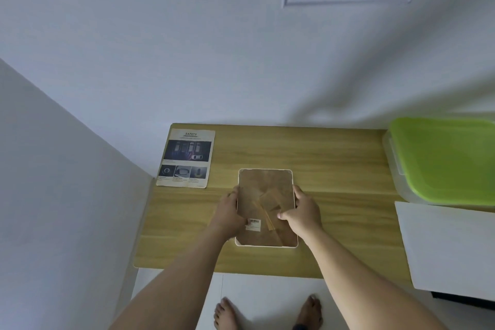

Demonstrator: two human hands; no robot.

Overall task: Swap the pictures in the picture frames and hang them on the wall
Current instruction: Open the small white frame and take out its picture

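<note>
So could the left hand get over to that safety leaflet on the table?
Probably yes. The left hand grips the face-down frame, and the leaflet lies flat just beyond it with bare table between. It would have to loosen its grip first.

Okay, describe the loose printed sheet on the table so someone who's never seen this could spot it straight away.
Start at the wooden table against the white wall and go to its far left corner. The printed sheet lies flat there, apart from the face-down frame held by both hands. It alone shows the heading SAFETY above dark photos.
</note>
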